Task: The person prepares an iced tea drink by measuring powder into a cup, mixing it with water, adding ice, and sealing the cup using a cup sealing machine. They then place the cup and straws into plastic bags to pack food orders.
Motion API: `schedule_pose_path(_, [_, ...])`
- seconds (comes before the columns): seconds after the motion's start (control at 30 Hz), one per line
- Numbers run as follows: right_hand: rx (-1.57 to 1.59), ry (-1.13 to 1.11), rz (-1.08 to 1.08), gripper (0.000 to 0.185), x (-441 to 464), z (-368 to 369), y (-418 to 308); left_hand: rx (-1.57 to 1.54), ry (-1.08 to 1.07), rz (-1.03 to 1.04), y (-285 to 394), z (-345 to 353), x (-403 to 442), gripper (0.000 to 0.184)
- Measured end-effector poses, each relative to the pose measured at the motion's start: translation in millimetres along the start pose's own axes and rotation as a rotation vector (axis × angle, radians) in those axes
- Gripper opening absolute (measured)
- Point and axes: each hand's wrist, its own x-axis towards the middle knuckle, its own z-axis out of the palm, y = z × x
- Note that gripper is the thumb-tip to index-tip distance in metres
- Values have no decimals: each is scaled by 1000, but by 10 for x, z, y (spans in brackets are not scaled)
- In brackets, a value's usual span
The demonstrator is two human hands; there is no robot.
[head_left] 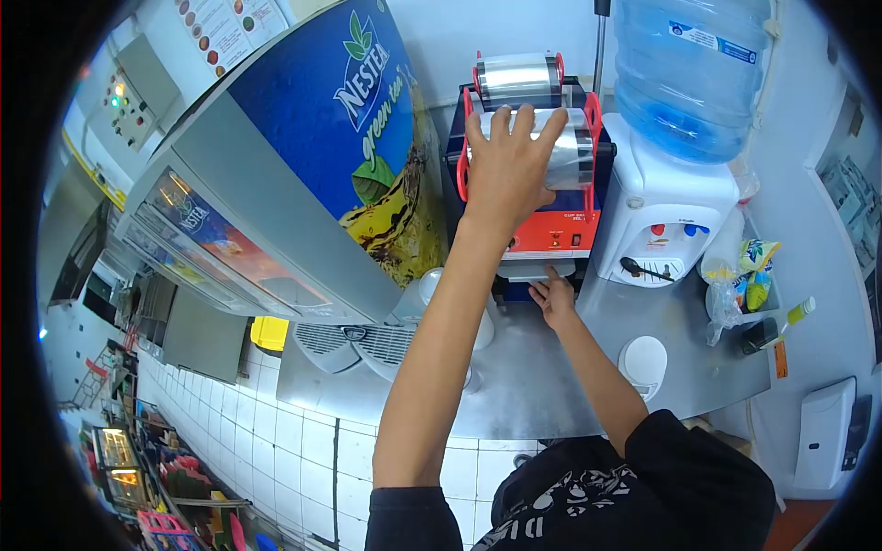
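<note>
My left hand (513,170) lies across a roll of clear sealing film (571,151), its fingers spread over the top and its thumb low on the right side. The roll sits between red holders on a cup sealing machine (554,231) with a red and black body. Below it, my right hand (554,299) is at the front edge of the machine's grey sliding tray (533,270), fingers apart and one fingertip touching the edge. Whether a cup is in the machine is hidden. A second film roll (519,78) is mounted behind the first.
A tall drink dispenser (294,165) stands close on the left. To the right is a white water dispenser (661,197) with a blue bottle (694,78). A white round-topped object (643,361) lies on the steel counter (551,395). A dark bottle (761,336) is near the right edge.
</note>
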Motion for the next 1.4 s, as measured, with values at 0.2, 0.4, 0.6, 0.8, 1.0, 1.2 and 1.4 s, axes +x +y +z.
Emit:
schedule_pose_path(0.2, [31,1,2,37,-336,-216,177,-2,5,6,14,-20,-16,93])
schedule_pose_path(0.4, [33,-29,43,37,-800,-409,292,2,-15,-4,70,-14,-77,97])
schedule_pose_path(0.6, [53,-24,44,38,-1143,-575,381,-32,-32,-4,153,-73,-196,96])
schedule_pose_path(0.8, [36,-20,43,41,-1185,-583,446,4,-22,7,188,-104,-358,81])
schedule_pose_path(1.0, [204,-221,139,76,-1166,-798,430,-27,-2,-3,215,-141,-446,68])
schedule_pose_path(1.2, [522,-175,191,73,-993,-587,170,-18,4,-37,337,-50,-679,70])
schedule_pose_path(1.4, [370,-484,173,53,-470,-722,243,-73,-6,-61,430,105,-922,70])
